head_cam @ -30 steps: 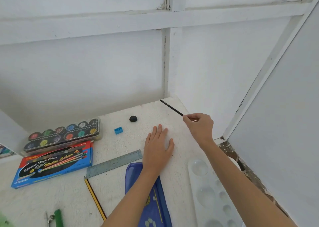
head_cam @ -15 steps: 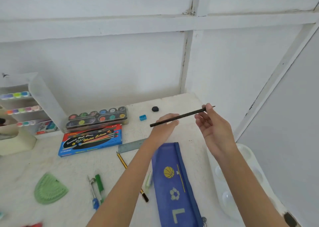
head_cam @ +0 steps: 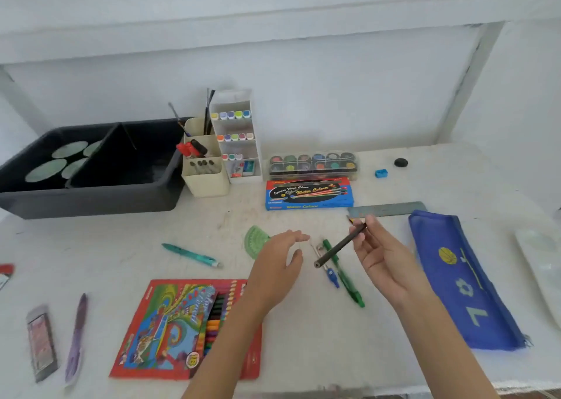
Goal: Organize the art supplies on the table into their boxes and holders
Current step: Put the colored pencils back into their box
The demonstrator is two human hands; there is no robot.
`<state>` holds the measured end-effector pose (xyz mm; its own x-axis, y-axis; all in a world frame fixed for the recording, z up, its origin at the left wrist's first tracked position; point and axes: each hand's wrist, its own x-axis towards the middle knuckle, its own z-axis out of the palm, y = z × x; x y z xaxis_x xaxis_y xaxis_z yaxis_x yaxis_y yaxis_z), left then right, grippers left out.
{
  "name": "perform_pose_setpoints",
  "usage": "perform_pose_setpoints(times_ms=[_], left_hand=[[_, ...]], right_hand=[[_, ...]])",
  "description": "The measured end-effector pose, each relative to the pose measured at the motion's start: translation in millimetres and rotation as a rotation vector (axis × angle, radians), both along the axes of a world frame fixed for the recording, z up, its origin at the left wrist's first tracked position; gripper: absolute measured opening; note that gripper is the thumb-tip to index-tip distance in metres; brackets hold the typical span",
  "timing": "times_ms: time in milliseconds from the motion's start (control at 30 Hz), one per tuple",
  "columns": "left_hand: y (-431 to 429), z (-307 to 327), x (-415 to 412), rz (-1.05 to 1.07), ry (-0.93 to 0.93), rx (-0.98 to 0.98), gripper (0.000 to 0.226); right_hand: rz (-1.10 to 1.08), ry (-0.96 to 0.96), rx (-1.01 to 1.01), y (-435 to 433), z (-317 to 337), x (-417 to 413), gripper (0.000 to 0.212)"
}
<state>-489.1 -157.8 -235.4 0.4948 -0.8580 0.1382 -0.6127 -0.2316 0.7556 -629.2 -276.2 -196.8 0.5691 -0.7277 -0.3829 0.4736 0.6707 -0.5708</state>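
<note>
1. Your right hand (head_cam: 385, 257) pinches the black pencil (head_cam: 340, 245) near its upper end, thumb against fingertips. The pencil slants down and left from the grip, above the table (head_cam: 121, 246).
2. Your left hand (head_cam: 276, 265) hovers just beside the pencil's free end, fingers loosely spread, holding nothing.
3. The blue pencil case (head_cam: 455, 277) lies flat to the right of your right hand.
4. At the back, the cream holder (head_cam: 209, 183) has brushes in its rear tier, red markers in the middle and dark pens in front.
5. Touching it, the white rack (head_cam: 253, 143) carries rows of coloured markers.
6. The black bin (head_cam: 91, 199) holds pale green discs in its left compartment.
</note>
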Motion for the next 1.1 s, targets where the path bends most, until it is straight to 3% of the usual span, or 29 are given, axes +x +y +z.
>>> perform_pose_setpoints(times_ms=[167, 333, 667, 1100], left_hand=[[86, -10, 26, 0.104, -0.057, -0.004, 0.033], [143, -24, 38, 0.175, -0.149, 0.102, 0.040], [174, -47, 39, 0.150, -0.420, 0.378, 0.081], [173, -41, 44, 0.090, -0.394, 0.411, 0.062]], right_hand=[[-0.077, 0.265, -0.254, 58, -19, 11, 0.018], [-0.195, 0.404, -0.422, 98, -34, 7, 0.025], [-0.210, 0.610, -0.493, 136, -51, 0, 0.039], [-0.295, 0.735, -0.488, 154, -52, 6, 0.042]])
